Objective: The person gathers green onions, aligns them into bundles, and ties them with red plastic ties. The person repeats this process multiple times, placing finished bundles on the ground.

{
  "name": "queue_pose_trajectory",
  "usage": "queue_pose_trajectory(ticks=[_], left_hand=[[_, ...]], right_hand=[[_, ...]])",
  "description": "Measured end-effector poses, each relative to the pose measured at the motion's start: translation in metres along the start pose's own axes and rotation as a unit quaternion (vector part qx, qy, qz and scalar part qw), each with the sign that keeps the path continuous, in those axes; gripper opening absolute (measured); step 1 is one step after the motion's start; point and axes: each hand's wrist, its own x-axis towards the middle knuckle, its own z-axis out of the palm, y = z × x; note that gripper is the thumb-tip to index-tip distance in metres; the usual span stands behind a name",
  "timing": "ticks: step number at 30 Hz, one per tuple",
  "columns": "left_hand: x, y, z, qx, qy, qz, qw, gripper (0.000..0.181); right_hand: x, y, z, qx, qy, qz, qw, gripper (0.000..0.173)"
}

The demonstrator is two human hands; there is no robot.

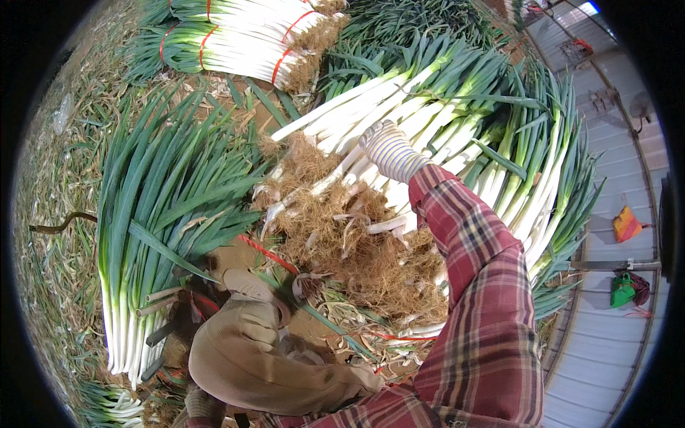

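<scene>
My right hand (pixel 389 150), in a striped knit glove, is closed around the white shaft of a long green onion. It lies over a big heap of untrimmed green onions (pixel 428 120) with brown, fibrous roots (pixel 342 246) towards me. My left hand (pixel 200 405), also gloved, shows only in part at the bottom left edge; its fingers are hidden. On the left lies a pile of green onions with clean white shafts (pixel 120 326) and long green leaves (pixel 155 176), beside short metal bars (pixel 160 333).
Bundles of green onions (pixel 241 51) tied with red bands lie at the top. A leg in brown trousers (pixel 251 364) is bent in front of me. Leaf litter (pixel 59 214) covers the ground at left, with a curved rod (pixel 64 224). A ribbed wall (pixel 599 342) stands at right.
</scene>
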Motion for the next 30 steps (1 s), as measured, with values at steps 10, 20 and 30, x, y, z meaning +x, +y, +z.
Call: queue_pose_trajectory(ticks=[10, 20, 30], left_hand=[[0.005, -0.028, 0.011, -0.200, 0.021, 0.029, 0.979, 0.022], [0.024, -0.026, 0.006, -0.072, -0.015, -0.002, 0.997, 0.031], [0.008, 0.004, -0.023, 0.108, 0.075, 0.112, 0.985, 0.024]], right_hand=[[0.039, 0.020, 0.004, 0.010, -0.118, -0.069, 0.991, 0.038], [0.088, 0.007, -0.028, 0.113, -0.229, -0.020, 0.967, 0.046], [-0.025, -0.037, -0.046, 0.163, 0.089, -0.153, 0.971, 0.022]])
